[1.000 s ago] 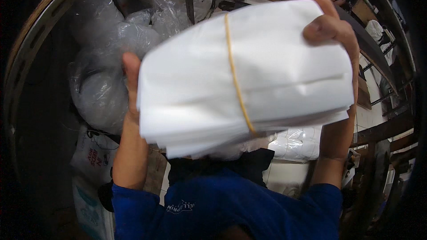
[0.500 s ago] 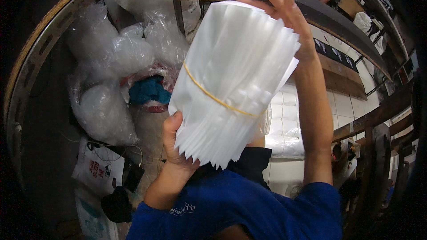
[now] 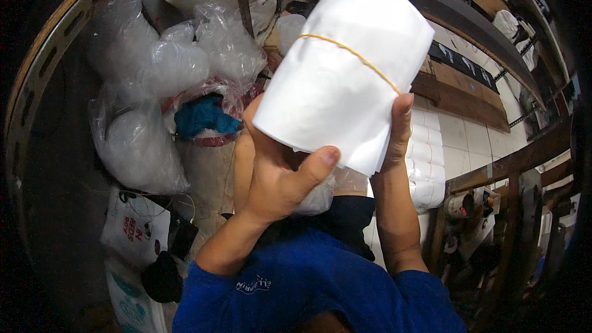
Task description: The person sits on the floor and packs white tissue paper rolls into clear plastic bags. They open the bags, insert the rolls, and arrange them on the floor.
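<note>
White sheets, stacked thick and bound by a thin yellow rubber band [image 3: 351, 55], make up the bundle [image 3: 342, 74] lifted close to the camera, above the blue sleeves [image 3: 308, 283]. The left hand [image 3: 277, 172] is clamped on its lower edge from below, thumb pressed across the near corner, so the weight seems to sit in the palm. The right hand [image 3: 398, 126] closes on the right edge, fingertips laid flat along the side, likely to keep the loose layers from fanning out; the band appears to do the same for the middle. To the left of the left hand, beyond it, clear plastic bags [image 3: 148, 86] full of pale goods are heaped together, probably kept there as stock. One of them holds a blue cloth [image 3: 203, 117] with red showing around it. Below those bags, lower left of the left hand, a white sack with red lettering [image 3: 132, 228] leans beside a dark lump [image 3: 163, 277] too blurred to name. To the right of the right hand, white rolls in rows [image 3: 428, 148] sit packed in clear wrap. Farther right, a dark wooden frame [image 3: 512, 160] crosses the edge.
</note>
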The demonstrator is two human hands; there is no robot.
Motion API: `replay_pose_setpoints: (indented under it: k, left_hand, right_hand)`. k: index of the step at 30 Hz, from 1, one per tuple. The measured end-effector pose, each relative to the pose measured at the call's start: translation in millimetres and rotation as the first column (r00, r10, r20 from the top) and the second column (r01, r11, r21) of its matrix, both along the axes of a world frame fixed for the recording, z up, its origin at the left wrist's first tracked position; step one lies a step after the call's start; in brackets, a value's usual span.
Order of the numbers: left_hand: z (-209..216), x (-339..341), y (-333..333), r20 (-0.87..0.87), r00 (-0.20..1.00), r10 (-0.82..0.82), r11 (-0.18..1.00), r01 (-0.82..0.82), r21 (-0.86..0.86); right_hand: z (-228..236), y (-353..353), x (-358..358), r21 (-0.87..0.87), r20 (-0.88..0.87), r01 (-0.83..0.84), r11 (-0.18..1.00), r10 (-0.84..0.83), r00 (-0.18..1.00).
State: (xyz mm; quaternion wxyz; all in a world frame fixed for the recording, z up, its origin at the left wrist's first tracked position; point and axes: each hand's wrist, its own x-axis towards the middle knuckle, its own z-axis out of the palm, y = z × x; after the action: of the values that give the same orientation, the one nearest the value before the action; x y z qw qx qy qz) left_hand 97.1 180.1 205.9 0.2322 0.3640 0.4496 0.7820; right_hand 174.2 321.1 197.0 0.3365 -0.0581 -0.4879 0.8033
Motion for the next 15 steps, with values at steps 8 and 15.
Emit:
replay_pose_setpoints:
  k: [8,15]
  left_hand:
    - [6.2,-23.7,0.0,-0.384,0.922,-0.047,0.967,-0.053,-0.248]
    - [-22.4,-42.9,22.9,-0.79,0.609,0.073,0.714,-0.584,-0.385]
  right_hand:
    - [-21.8,45.6,27.9,-0.192,-0.387,0.011,0.981,-0.086,0.918]
    - [-29.1,71.5,47.6,0.288,0.053,0.324,0.901,-0.353,0.934]
